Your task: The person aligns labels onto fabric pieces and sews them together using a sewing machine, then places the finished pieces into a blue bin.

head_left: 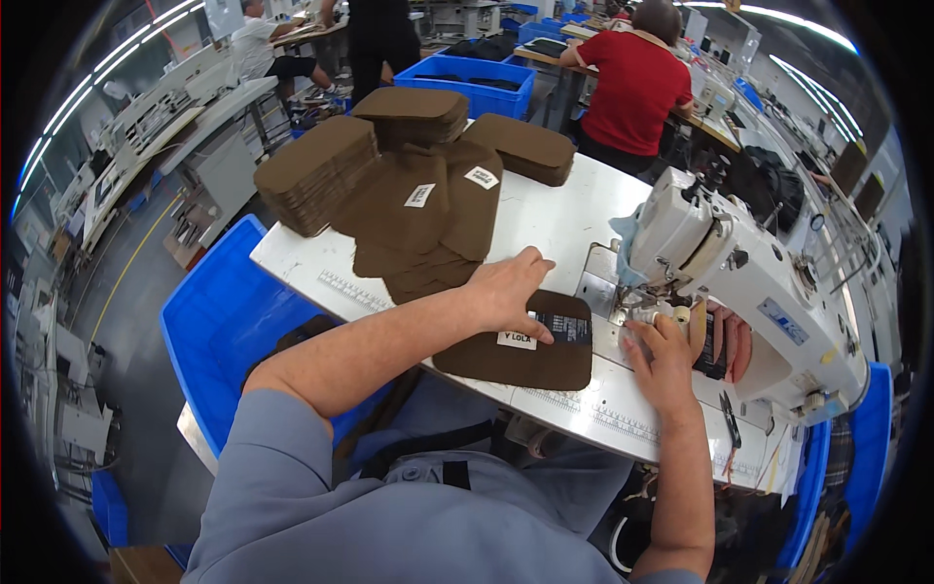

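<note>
My left hand (504, 294) has its fingers apart, with the thumb resting on a brown fabric panel (477, 358) bearing a white label (516, 340) and a dark printed patch (566, 329). The panel lies on the white sewing table (552, 225), left of the needle plate (595, 292). My right hand (662, 362) is curled at the presser-foot area of the white sewing machine (778, 331); what its fingertips hold is too small to make out. Several stacks of brown panels (306, 161) and loose labelled panels (399, 224) lie beyond my left hand.
Blue bins stand left (199, 302), behind the table (486, 92) and at the right (866, 448). Black snips (730, 419) lie near the machine. A person in red (632, 88) works ahead; two others (258, 44) are at the back left. An aisle (131, 302) runs along the left.
</note>
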The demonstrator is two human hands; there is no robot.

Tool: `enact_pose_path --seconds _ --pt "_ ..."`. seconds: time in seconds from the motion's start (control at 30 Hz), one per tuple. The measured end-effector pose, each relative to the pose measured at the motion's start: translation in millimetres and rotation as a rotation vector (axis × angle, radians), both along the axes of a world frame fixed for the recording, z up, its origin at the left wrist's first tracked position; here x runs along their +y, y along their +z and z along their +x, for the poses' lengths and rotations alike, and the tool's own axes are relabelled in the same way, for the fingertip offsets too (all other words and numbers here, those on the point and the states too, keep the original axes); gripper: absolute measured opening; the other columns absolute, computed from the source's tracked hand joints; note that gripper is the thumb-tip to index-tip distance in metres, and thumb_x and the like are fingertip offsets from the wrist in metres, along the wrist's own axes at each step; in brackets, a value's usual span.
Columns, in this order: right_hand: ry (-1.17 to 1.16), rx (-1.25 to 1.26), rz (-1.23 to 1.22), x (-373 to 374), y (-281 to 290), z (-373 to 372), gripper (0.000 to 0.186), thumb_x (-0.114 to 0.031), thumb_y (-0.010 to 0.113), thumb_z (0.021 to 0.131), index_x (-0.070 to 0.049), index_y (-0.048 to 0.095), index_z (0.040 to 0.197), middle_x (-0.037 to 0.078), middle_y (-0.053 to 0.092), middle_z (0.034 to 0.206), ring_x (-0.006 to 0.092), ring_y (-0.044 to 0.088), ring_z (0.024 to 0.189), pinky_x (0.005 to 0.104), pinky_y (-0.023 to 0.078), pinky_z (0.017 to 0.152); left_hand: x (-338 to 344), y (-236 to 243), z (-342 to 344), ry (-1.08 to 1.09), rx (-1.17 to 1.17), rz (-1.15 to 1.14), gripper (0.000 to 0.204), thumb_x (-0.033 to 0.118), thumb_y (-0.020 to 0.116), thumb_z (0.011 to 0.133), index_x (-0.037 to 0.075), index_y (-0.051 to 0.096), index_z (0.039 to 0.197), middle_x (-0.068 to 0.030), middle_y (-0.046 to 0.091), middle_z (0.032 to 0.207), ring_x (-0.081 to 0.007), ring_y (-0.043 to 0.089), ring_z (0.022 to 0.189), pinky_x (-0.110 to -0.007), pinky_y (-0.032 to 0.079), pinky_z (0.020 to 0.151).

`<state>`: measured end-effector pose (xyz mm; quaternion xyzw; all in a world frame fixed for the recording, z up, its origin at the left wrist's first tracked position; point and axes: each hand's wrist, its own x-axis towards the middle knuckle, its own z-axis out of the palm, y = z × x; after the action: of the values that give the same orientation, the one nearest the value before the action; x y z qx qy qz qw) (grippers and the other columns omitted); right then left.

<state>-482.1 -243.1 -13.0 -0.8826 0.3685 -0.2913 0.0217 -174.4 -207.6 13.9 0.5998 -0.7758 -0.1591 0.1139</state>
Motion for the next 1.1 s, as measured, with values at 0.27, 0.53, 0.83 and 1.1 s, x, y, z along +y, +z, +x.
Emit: enact_pose_path --seconds 0.27,0.53,0.83,1.1 --pt "-0.025 -0.006 0.010 1.3 -7.8 -11.3 0.020 -0.015 0.071 0.093 -0.004 0.073 0.109 0.014 0.061 0.101 0.0354 0.060 0.101 0.0442 0.046 0.094 46.8 10.7 22.5 -0.091 0.254 0.112 0.049 0.040 0.092 0.073 0.006 0.077 0.105 -0.0130 0.077 0.093 -0.0284 0.074 0.090 -0.040 0.057 0.082" --pt "-0.053 0.038 0.201 -3.1 -11.3 -19.8 0.025 -0.014 0.065 0.100 -0.002 0.070 0.122 0.015 0.060 0.114 0.0326 0.058 0.110 0.0395 0.045 0.098 175.2 18.9 202.4 0.424 1.130 -0.088 0.051 0.015 0.086 0.087 0.001 0.064 0.131 -0.0087 0.074 0.115 -0.0178 0.071 0.103 -0.034 0.057 0.094" --pt "-0.108 0.148 0.203 -3.8 -11.7 -21.8 0.029 -0.015 0.060 0.105 -0.003 0.067 0.131 0.022 0.059 0.131 0.0358 0.055 0.125 0.0410 0.041 0.108 268.8 -149.1 282.8 1.277 1.662 -0.177 0.037 0.012 0.081 0.091 0.004 0.068 0.125 -0.0124 0.073 0.117 -0.0284 0.071 0.107 -0.048 0.060 0.093" --pt "-0.078 0.142 0.059 -4.5 -16.3 -22.6 0.030 -0.017 0.061 0.104 -0.007 0.069 0.132 0.020 0.060 0.125 0.0361 0.056 0.121 0.0424 0.043 0.107 234.3 -244.9 262.8 1.685 1.166 0.032 0.060 0.016 0.087 0.084 0.001 0.056 0.133 -0.0116 0.069 0.114 -0.0258 0.065 0.107 -0.041 0.053 0.093"
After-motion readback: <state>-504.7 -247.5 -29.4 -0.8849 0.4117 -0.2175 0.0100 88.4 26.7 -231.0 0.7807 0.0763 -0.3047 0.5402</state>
